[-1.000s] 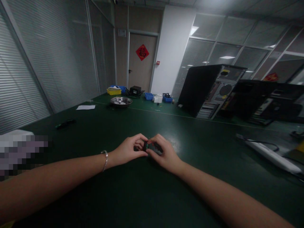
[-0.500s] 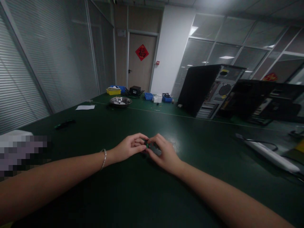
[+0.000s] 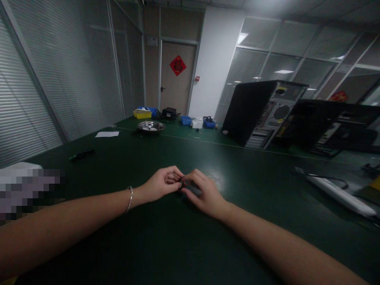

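Both my hands meet over the middle of a dark green table. My left hand, with a silver bracelet on its wrist, is closed in a pinch on a small dark part. My right hand rests on the table with its fingers curled round the same small part from the other side. The part is mostly hidden between the fingertips.
A black computer tower stands at the back right beside other dark cases. A white power strip lies at the right. A metal bowl, yellow bin and blue bins sit far back. A white paper and a dark tool lie at left.
My hands have stayed together in the same spot. The green glint of the small part seen between the fingers earlier is now covered by my fingertips.
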### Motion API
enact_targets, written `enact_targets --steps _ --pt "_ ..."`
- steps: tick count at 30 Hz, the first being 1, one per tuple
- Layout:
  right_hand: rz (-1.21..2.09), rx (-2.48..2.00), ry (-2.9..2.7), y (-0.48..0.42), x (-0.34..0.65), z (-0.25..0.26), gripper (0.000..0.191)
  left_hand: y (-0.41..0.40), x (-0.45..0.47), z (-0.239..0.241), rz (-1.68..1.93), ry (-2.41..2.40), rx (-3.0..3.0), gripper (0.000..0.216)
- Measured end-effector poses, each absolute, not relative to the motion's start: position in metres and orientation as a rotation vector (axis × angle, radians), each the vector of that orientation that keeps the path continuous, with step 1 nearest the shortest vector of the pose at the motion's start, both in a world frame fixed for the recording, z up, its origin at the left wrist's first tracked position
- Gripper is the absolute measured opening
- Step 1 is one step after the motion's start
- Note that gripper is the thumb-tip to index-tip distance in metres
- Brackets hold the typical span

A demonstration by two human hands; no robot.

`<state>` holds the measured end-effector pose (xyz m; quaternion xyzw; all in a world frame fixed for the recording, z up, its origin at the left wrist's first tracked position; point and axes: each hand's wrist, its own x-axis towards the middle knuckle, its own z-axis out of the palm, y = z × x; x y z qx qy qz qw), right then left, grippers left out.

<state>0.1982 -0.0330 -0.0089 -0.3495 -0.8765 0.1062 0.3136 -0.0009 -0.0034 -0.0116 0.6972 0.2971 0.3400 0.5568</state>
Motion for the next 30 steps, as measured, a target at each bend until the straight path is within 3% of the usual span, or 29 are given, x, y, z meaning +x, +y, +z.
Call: enact_targets --steps 12,30 --pt "0.362 -0.934 -2.185 -0.032 0.2 -0.009 0.014 0.0 -0.003 -0.012 0.8 0.664 1.554 0.02" --pt "0.382 -1.057 -2.153 -0.023 0.201 -0.014 0.022 0.003 -0.003 -0.015 0.816 0.719 1.676 0.024"
